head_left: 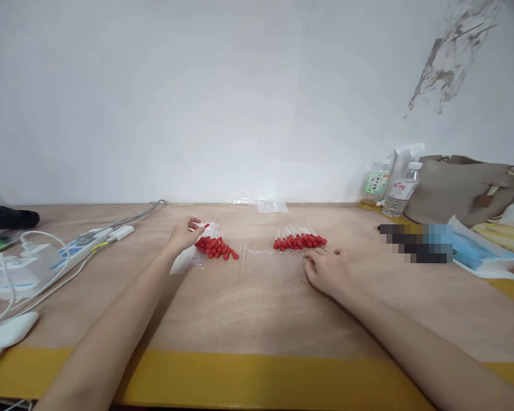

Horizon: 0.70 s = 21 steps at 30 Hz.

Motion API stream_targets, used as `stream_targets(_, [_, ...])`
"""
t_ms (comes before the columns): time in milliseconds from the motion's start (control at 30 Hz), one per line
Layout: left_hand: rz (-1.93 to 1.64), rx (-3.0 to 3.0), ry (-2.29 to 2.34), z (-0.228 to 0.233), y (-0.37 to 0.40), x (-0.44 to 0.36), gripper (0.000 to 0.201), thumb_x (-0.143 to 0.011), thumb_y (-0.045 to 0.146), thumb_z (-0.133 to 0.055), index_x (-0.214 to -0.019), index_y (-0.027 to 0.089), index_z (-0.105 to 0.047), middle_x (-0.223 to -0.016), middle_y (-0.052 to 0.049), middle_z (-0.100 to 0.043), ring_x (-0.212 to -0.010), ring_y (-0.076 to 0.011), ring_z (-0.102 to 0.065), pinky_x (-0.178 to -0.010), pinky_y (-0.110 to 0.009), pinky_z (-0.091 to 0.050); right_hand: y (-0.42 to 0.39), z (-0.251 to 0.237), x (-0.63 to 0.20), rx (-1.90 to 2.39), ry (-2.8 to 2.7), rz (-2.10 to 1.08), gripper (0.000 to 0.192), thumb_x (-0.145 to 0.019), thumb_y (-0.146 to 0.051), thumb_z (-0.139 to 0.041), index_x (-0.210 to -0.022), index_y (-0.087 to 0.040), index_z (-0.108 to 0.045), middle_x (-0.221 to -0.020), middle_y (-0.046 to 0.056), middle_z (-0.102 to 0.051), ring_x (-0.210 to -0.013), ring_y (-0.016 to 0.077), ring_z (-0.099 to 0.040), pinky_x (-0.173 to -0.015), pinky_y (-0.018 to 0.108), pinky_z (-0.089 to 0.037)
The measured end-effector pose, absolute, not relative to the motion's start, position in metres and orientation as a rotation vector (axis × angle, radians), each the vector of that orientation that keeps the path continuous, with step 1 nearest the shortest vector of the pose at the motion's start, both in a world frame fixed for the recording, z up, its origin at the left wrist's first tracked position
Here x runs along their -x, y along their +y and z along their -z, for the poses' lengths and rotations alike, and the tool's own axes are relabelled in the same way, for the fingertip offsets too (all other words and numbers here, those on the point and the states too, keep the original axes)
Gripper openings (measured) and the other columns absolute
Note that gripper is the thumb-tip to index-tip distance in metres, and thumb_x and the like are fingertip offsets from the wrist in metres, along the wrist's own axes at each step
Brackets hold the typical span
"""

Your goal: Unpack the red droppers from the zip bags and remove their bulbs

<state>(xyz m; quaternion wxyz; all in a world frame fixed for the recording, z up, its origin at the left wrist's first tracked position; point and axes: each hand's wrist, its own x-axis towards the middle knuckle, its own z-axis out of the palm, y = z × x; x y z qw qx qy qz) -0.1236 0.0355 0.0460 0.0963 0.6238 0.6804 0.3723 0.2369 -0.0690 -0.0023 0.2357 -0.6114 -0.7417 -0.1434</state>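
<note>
Facing one row of slender clear tubes (272, 265), our left hand (184, 234) pinched one red bulb (206, 226) leftward of it; our right hand (329, 271) met its right end, grip unreadable. One rounded red heap (216, 248) lay left, one red-capped bundle (298, 241) behind.

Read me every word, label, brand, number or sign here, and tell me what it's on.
No text can be read with certainty.
Green label on the left bottle: characters, too small and blurred to read.
Pale label with reddish characters on the right bottle: too blurred to read.
Red bulbs and clear tubes: no lettering can be made out.
</note>
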Motion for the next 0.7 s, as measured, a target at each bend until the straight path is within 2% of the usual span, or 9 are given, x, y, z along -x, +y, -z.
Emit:
stream_targets(200, [-1.090, -1.771, 2.053, -0.030, 0.041, 0.129, 0.023, -0.063, 0.037, -0.060, -0.073, 0.017, -0.055, -0.064, -0.001, -0.059, -0.058, -0.0141, -0.055, -0.052, -0.022, -0.040, -0.071, 0.004, -0.237, 1.662, -2.078, 0.408, 0.025, -0.080, -0.031, -0.041, -0.084, -0.022, -0.064, -0.087, 0.005, -0.064, -0.084, 0.0188, -0.052, -0.078, 0.036, -0.021])
stream_targets(333, [-1.106, -1.777, 2.044, -0.029, 0.032, 0.127, 0.028, -0.072, 0.042, -0.049, -0.061, 0.016, -0.053, -0.061, -0.004, -0.062, -0.060, -0.0172, -0.057, -0.053, -0.024, -0.041, -0.072, 0.004, -0.237, 1.674, -2.073, 0.418, 0.026, -0.081, -0.031, -0.040, -0.082, -0.022, -0.065, -0.086, 0.005, -0.062, -0.080, 0.0172, -0.052, -0.077, 0.036, -0.021])
stream_targets(467, [-1.118, -1.855, 2.063, -0.041, 0.020, 0.121, 0.034, -0.077, 0.044, -0.041, -0.063, 0.016, -0.055, -0.063, -0.006, -0.062, -0.068, -0.0203, -0.058, -0.057, -0.026, -0.042, -0.071, 0.003, -0.237, 1.685, -2.032, 0.434, 0.028, -0.083, -0.029, -0.039, -0.082, -0.021, -0.065, -0.085, 0.005, -0.062, -0.079, 0.0164, -0.051, -0.077, 0.035, -0.021])
stream_targets(700, [-1.020, -2.203, 1.961, -0.053, 0.012, 0.068, 0.023, -0.076, 0.037, -0.044, -0.074, 0.019, -0.059, -0.077, -0.005, -0.062, -0.081, -0.0209, -0.056, -0.071, -0.029, -0.041, -0.069, 0.003, -0.237, 1.649, -1.954, 0.465, 0.027, -0.083, -0.029, -0.040, -0.078, -0.020, -0.065, -0.084, 0.003, -0.062, -0.079, 0.0152, -0.051, -0.079, 0.035, -0.019])
